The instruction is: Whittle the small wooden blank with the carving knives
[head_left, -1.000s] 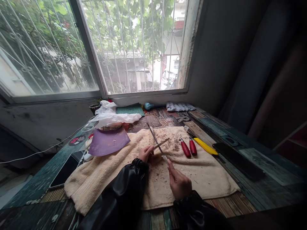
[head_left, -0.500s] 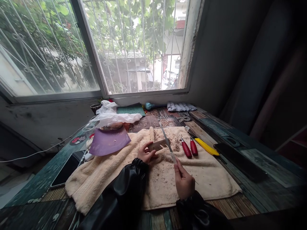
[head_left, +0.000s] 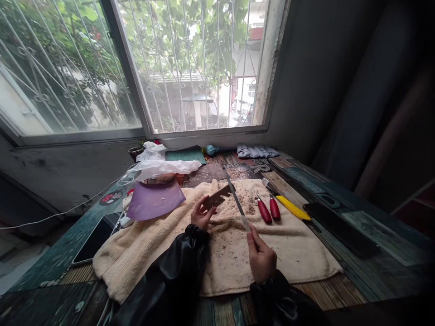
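Note:
My left hand [head_left: 201, 213] is closed on a brown wooden comb [head_left: 217, 197], which has a few coarse teeth along its lower edge. A long, thin metal file [head_left: 234, 194] slants away from my right hand [head_left: 261, 253], whose fingers are wrapped round its near end. The file crosses the comb's far right end; whether they touch I cannot tell. Beneath both hands lies a beige towel [head_left: 238, 267] strewn with wood shavings. Two red-handled carving tools [head_left: 264, 212] rest on the towel to the right, beside a yellow-handled tool [head_left: 292, 208].
On the left are a purple sheet [head_left: 154, 201], a tablet or phone [head_left: 97, 240] and a white plastic bag [head_left: 163, 168]. A green mat [head_left: 185, 155] and a grey padded bundle [head_left: 256, 151] lie near the window. A dark long object [head_left: 340, 228] is at right.
My left hand has shifted slightly left, and the comb has tilted so its far end is higher. The file's tip has swung a little left; my right hand has barely moved.

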`<state>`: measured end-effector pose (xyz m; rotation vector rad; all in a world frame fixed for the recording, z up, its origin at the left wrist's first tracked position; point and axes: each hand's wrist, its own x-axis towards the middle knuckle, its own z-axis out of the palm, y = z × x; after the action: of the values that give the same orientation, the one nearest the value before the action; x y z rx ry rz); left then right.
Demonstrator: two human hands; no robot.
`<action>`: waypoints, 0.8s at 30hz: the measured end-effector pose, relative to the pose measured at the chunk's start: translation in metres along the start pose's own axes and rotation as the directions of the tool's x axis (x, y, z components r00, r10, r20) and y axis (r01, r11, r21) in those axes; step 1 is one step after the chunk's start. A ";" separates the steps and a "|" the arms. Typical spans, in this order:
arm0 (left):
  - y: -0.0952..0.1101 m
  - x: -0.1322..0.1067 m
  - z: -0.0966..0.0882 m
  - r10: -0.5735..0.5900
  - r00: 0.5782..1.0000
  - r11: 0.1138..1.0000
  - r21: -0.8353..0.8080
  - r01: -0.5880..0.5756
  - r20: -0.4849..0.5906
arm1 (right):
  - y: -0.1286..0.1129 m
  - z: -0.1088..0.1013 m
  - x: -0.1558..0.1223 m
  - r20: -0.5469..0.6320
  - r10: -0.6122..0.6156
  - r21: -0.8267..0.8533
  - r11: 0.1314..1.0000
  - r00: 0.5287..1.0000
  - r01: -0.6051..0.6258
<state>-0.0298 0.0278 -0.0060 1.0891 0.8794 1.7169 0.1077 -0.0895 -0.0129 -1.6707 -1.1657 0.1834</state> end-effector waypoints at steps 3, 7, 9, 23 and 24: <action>0.005 0.000 -0.001 -0.019 1.000 1.000 0.002 0.019 0.007 | 0.000 -0.001 0.001 0.003 -0.015 0.000 1.000 1.000 0.015; 0.010 0.001 -0.001 -0.049 0.999 0.999 0.023 0.049 -0.005 | 0.002 -0.001 0.001 0.005 -0.031 0.003 1.000 1.000 0.031; 0.010 0.002 -0.002 -0.057 0.998 0.998 0.027 0.058 -0.013 | 0.003 0.000 0.000 0.004 -0.030 0.019 0.999 1.000 0.030; 0.005 0.006 -0.007 -0.069 0.997 0.997 -0.041 0.068 -0.044 | 0.002 -0.001 0.000 0.008 -0.014 0.066 0.998 1.000 0.013; 0.005 0.006 -0.006 -0.068 0.997 0.997 -0.042 0.066 -0.042 | 0.002 -0.001 0.000 0.009 -0.018 0.069 0.997 1.000 0.017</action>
<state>-0.0386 0.0310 -0.0023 0.9879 0.8942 1.7013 0.1096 -0.0896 -0.0142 -1.6003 -1.1683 0.2181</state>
